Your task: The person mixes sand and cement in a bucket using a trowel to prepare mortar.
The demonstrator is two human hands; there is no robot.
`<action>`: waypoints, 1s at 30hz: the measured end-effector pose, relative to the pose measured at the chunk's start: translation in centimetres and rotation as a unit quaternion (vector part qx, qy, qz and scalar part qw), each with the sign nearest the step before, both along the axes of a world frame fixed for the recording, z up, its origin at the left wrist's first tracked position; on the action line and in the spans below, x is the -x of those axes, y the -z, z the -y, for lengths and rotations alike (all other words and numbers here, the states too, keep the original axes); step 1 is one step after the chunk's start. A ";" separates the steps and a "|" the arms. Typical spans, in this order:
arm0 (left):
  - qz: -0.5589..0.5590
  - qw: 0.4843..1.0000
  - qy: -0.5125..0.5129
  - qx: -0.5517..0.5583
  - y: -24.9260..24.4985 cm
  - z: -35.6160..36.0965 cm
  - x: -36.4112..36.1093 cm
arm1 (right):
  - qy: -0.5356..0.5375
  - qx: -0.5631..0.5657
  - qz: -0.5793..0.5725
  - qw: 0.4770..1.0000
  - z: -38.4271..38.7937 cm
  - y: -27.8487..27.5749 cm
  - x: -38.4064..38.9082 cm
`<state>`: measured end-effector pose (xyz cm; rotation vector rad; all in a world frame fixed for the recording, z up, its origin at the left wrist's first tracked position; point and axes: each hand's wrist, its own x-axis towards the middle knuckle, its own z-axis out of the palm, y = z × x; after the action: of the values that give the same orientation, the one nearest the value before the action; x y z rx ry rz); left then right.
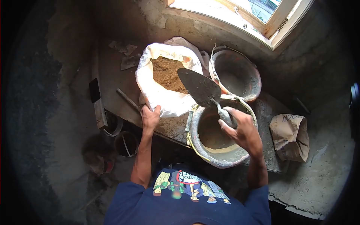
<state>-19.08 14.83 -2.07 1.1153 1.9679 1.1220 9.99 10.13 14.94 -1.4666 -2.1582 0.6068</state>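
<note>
Head view: the right hand (240, 129) is shut tight round the handle of a trowel (198, 88). Its flat blade is up over the sack of sand (161, 98) and the near bucket (213, 137). The left hand (150, 118) grips the sack's soft edge on the table (170, 127). The trowel looks hard and stiff, best held by its handle. The sack looks heavy and floppy.

Partial dark letters "NDO" on the crumpled brown paper bag (290, 138); shirt print (187, 185) lettering illegible.
</note>
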 end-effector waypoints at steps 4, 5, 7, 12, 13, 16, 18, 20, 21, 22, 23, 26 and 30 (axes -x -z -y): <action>-0.054 0.998 -0.013 -0.032 -0.2 1.3 0.4 | -0.061 -0.087 0.179 0.978 -5.9 2.5 3.9; -0.044 0.998 -0.011 -0.050 -0.8 1.6 0.6 | -0.066 -0.052 0.215 0.973 -7.5 2.9 5.5; -0.013 0.996 -0.004 -0.092 -2.6 2.1 0.7 | -0.067 -0.075 0.213 0.972 -10.2 5.1 7.9; -0.053 0.997 0.023 -0.051 -2.2 2.8 1.0 | -0.088 -0.033 0.239 0.966 -14.6 7.5 10.9; -0.026 0.999 0.043 -0.019 -2.3 2.7 1.2 | -0.096 -0.046 0.213 0.971 -14.9 8.0 10.6; 0.076 0.995 0.064 0.003 0.4 2.0 2.7 | -0.128 -0.103 0.098 0.981 -15.9 8.7 8.7; 0.145 0.985 0.051 -0.081 0.5 1.7 2.2 | -0.148 -0.094 0.069 0.982 -17.1 8.8 7.9; 0.184 0.977 0.047 -0.096 -0.3 0.8 2.0 | -0.169 -0.113 0.089 0.975 -17.8 8.6 7.8; 0.184 0.977 0.049 -0.097 -0.8 0.3 2.0 | -0.188 -0.130 0.106 0.968 -17.9 8.3 7.7; 0.197 0.977 0.020 -0.079 -1.2 -0.3 2.0 | -0.185 -0.131 0.107 0.968 -17.9 8.1 7.9; 0.208 0.976 -0.009 -0.060 -1.5 -0.7 2.1 | -0.179 -0.051 0.159 0.969 -17.9 7.9 8.4; 0.105 0.990 0.022 -0.086 -1.1 -1.6 2.7 | -0.178 0.028 0.220 0.959 -18.1 8.0 8.2; 0.129 0.986 0.046 -0.098 0.1 -2.2 3.1 | -0.220 0.000 0.183 0.958 -18.2 7.7 7.6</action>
<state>-22.18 16.98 -2.16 1.0865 1.6186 1.3599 2.38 28.30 7.21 -1.1687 -2.8105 0.5070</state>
